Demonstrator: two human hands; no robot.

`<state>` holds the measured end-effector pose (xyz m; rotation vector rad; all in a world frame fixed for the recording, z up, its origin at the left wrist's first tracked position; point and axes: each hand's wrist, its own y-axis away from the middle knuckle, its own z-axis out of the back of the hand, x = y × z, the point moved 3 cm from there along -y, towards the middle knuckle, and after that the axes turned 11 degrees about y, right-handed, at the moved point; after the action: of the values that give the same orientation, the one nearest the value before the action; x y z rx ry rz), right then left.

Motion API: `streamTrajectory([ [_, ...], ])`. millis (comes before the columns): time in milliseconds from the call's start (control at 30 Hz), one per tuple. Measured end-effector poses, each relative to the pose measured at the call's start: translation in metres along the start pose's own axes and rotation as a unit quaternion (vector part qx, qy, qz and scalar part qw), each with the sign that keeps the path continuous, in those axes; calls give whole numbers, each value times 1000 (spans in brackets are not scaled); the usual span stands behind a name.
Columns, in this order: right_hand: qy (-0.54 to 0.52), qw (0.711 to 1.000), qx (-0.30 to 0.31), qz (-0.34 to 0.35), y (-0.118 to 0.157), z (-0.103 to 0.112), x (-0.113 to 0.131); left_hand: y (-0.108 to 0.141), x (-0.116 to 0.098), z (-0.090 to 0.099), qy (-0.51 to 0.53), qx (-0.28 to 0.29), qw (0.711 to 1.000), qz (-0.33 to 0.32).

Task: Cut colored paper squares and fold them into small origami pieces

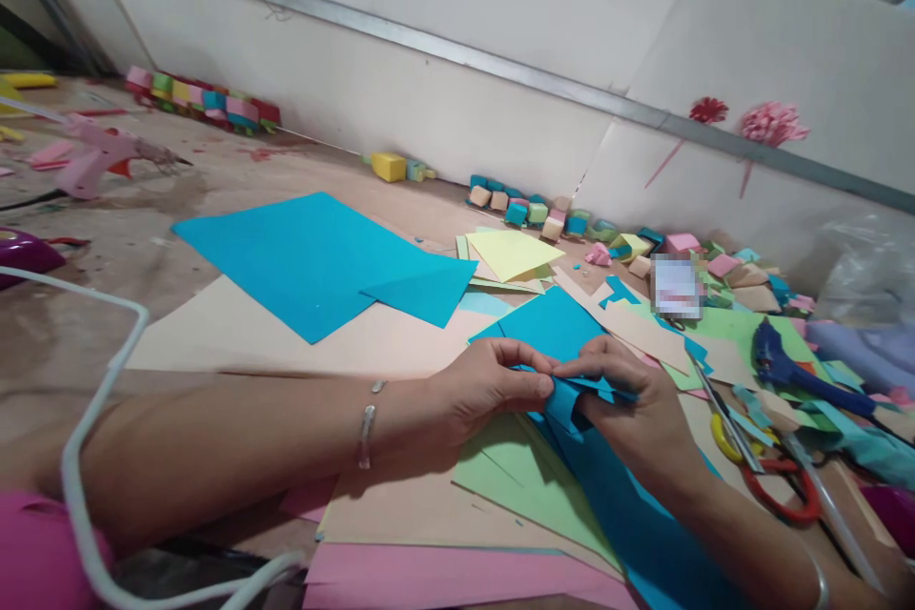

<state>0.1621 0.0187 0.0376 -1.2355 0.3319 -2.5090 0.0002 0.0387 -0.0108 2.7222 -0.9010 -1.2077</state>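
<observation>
A small folded piece of blue paper [566, 403] is held between both hands near the middle of the view. My left hand [493, 386] pinches its left edge with thumb and index finger. My right hand [625, 400] grips the right part, its fingers curled round the folded strips, and the two hands meet at the fingertips. Beneath the hands lie larger blue sheets [550, 329] on top of a green sheet [529, 477]. Part of the folded piece is hidden behind my right fingers.
Large blue sheets [307, 262] lie at the left. Red-handled scissors [782, 493] and a blue glue gun [793, 367] are at the right, a pink glue gun [100, 152] at the far left. Paper boxes [516, 213] line the wall. A white cable [92, 419] crosses the left foreground.
</observation>
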Motion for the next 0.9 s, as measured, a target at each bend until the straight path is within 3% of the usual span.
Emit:
streamTrajectory([
  [133,-38,999,-11,13,2,0,-1,3,1,-1,4,13,999,30],
  [300,3,998,-39,54,0,2,-1,8,-1,-10,11,108,991,75],
  [600,115,987,-67,92,-3,3,10,4,-6,-9,77,81,992,50],
  [900,103,986,-83,104,0,7,9,6,-7,-6,57,98,992,56],
])
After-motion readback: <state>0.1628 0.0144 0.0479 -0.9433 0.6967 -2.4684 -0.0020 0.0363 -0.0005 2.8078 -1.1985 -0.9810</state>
